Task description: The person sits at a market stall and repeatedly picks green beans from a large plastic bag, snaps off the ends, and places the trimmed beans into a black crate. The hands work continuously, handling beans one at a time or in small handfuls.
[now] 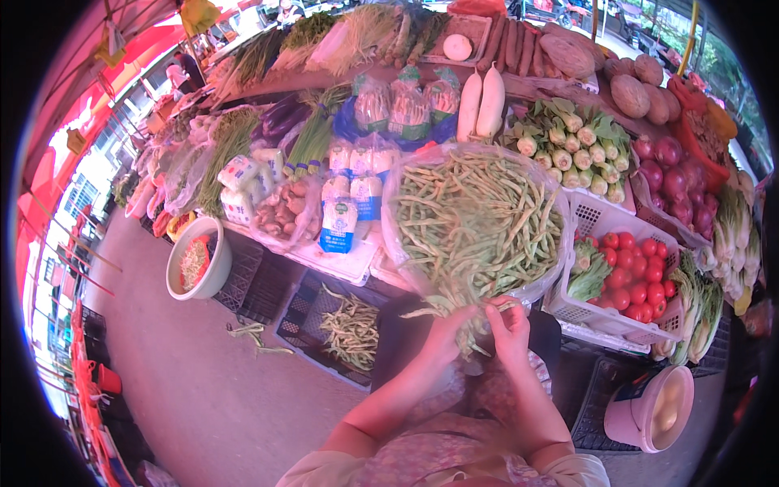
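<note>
Clock centred on the hands, 12 pointing away from the wearer. Left hand (445, 334): closed around a loose bunch of green beans (472, 334), which hangs into the gap between the hands; one bean juts toward 10. Right hand (511, 329): thumb and fingers pinched together, apparently on a bean end (505, 306); exact contact too small to confirm.

Main relation: bean heap (495, 219) at 12, just beyond the fingertips. Outline roughly round, no clear long axis; pods lie at mixed angles. Right fingertips marginally nearer its edge. Only the crumpled plastic bag (395, 231) lip intervenes; heap top uncovered.

Black crate (312, 355) at 9, beside the left knee, nearer the left hand; its top is open, with more beans (350, 331) inside. Pavement (243, 406) toward 8. Pink bucket (629, 418) at 4.

Farther: white basket (596, 215) with tomatoes (637, 280), around 2, bounds the right side. White radishes (491, 101) at 12, behind the heap.
</note>
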`<state>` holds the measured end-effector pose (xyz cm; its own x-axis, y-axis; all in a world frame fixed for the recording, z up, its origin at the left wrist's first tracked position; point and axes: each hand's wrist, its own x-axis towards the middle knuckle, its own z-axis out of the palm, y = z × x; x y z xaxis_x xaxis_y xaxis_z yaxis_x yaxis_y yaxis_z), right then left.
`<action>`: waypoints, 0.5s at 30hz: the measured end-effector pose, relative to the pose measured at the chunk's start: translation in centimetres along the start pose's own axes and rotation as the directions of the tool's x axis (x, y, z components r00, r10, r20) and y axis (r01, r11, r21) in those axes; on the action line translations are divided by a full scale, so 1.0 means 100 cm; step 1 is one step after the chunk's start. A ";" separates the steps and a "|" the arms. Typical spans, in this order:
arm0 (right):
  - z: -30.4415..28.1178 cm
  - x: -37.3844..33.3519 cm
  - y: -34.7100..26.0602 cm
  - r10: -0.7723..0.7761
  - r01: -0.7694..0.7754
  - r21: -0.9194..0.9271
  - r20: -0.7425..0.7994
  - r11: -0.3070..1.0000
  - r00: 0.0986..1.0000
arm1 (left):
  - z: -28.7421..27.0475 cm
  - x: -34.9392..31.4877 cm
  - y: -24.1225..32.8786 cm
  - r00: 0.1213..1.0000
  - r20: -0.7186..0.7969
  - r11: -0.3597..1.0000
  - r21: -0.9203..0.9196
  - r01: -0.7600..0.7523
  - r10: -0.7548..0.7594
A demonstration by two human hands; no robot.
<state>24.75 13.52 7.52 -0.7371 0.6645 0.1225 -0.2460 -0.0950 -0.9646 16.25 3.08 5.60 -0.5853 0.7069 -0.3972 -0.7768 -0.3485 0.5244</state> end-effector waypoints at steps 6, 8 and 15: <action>0.002 -0.009 0.007 0.190 -0.173 0.232 -0.051 0.957 0.980 | 0.006 -0.011 0.002 0.998 0.032 0.998 -0.015 -0.060 0.060; 0.004 -0.011 0.010 0.245 -0.216 0.306 -0.059 0.927 0.968 | 0.008 -0.013 0.001 0.996 0.024 0.997 -0.020 -0.081 0.081; 0.017 -0.018 -0.002 0.324 -0.302 0.218 -0.071 0.928 0.943 | 0.007 -0.024 0.003 0.993 0.004 0.993 -0.039 -0.114 0.114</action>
<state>25.04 11.12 7.84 -0.7307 0.6485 -0.2133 -0.1430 -0.4509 -0.8810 17.65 1.70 7.25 -0.6693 0.6649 -0.3316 -0.7134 -0.4505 0.5367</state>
